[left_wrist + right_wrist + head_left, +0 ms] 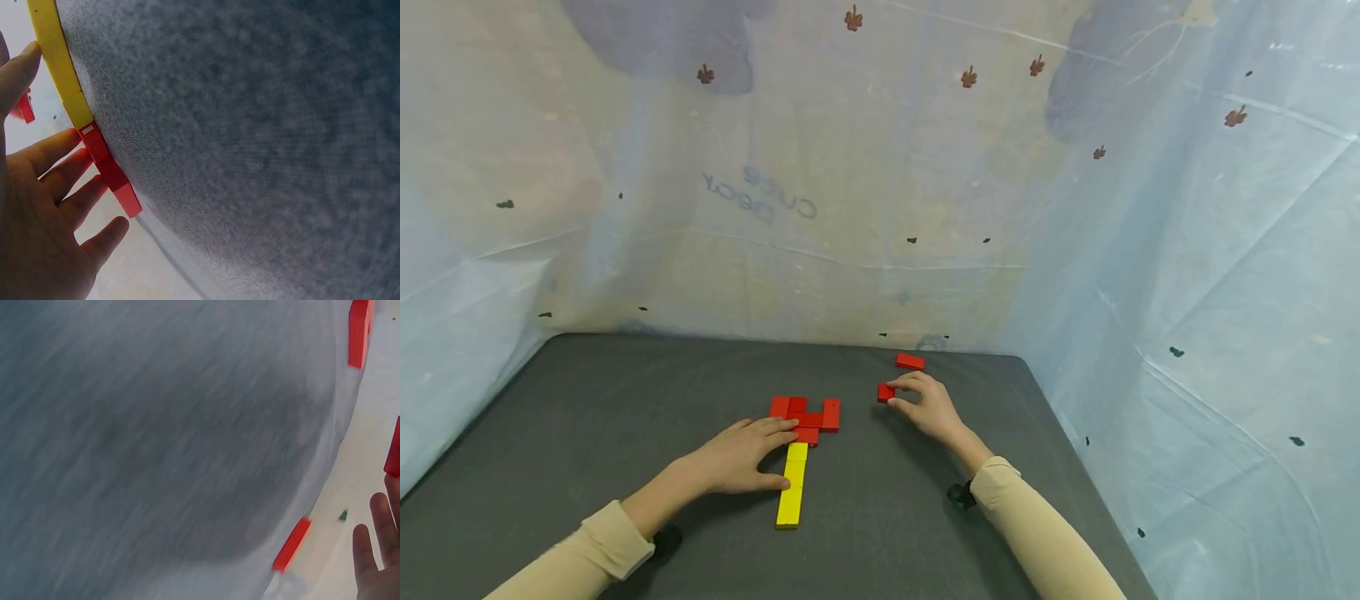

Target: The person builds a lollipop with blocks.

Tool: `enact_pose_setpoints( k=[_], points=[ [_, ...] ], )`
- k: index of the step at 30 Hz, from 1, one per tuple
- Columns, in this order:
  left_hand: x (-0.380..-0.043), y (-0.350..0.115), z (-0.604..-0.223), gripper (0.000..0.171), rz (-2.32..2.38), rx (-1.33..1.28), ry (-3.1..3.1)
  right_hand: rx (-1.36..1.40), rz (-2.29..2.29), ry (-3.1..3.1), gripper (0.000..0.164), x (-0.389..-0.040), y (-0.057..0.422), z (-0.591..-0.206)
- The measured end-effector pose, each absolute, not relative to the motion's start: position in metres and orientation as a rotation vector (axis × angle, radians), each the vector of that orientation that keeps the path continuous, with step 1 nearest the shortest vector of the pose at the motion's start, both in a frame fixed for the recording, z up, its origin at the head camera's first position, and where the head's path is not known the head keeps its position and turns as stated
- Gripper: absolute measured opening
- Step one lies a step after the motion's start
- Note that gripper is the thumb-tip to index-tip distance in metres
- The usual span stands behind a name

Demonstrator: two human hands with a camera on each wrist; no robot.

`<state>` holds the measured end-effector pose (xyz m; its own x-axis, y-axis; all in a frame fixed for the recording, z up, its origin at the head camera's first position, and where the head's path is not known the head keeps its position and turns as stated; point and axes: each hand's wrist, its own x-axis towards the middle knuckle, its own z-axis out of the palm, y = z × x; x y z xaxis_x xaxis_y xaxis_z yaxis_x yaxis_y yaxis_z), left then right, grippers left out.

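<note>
My left hand [741, 457] is spread over the left side of a flat cluster of red blocks [808, 420]. Its fingertips touch the red blocks, and the thumb rests against a row of yellow blocks [791, 500] running toward me from the cluster. In the left wrist view the fingers [84, 200] are straight and apart. Between thumb and fingers, my right hand [931, 408] pinches a small red block [885, 392], right of the cluster; the right wrist view shows this held block [394, 453] at its edge, above the table.
A loose red block [910, 362] lies near the table's far edge, beyond my right hand. The dark grey table [865, 525] ends at translucent plastic sheeting [850, 292] at the back and sides.
</note>
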<state>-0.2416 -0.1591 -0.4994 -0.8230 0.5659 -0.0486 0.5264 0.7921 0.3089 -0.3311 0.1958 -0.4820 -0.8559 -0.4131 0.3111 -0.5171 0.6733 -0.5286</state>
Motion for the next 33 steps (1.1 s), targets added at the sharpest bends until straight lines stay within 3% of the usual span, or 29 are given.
enact_pose_setpoints(
  k=[17,33],
  points=[
    [-0.24,-0.156,-0.494,0.084,0.395,0.836,2.841,0.929,1.046,-2.733,0.032,-0.333,0.122,-0.492],
    [-0.239,-0.16,-0.494,0.083,0.425,0.876,2.834,0.931,0.915,-2.845,0.032,-0.337,0.088,-0.5]
  ],
)
